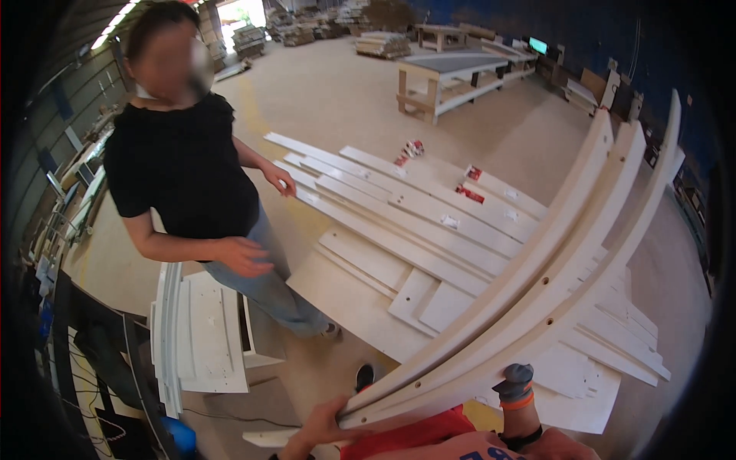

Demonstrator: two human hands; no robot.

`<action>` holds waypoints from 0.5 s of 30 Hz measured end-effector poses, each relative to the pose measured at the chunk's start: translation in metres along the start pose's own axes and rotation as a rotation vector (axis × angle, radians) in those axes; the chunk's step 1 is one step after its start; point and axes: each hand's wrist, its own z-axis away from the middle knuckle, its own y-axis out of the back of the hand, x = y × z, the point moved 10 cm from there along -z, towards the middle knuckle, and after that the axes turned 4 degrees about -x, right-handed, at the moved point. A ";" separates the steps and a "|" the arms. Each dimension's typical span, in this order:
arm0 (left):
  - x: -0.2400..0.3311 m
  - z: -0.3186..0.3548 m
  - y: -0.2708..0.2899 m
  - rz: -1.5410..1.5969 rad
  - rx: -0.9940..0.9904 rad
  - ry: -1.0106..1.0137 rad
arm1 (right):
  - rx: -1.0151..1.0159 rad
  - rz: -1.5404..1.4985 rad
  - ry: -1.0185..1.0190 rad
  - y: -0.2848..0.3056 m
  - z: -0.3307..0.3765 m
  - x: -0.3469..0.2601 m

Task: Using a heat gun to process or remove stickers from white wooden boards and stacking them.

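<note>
Three long curved white boards with small drilled holes rise from the lower middle to the upper right. My left hand grips their near end from below. My right hand, in a grey glove with an orange cuff, is closed against the lower edge of the boards further along, and its fingers are partly hidden. A red garment shows at the bottom edge, under the boards.
Another person in a black T-shirt and jeans stands at left, hands free. Flat white panels lie spread on the floor, with small red-and-white packets on them. A white furniture part lies at lower left. A wooden workbench stands far back.
</note>
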 end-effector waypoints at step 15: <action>-0.035 0.228 0.003 0.226 0.671 0.220 | -0.366 0.299 0.071 -0.243 -0.109 -0.022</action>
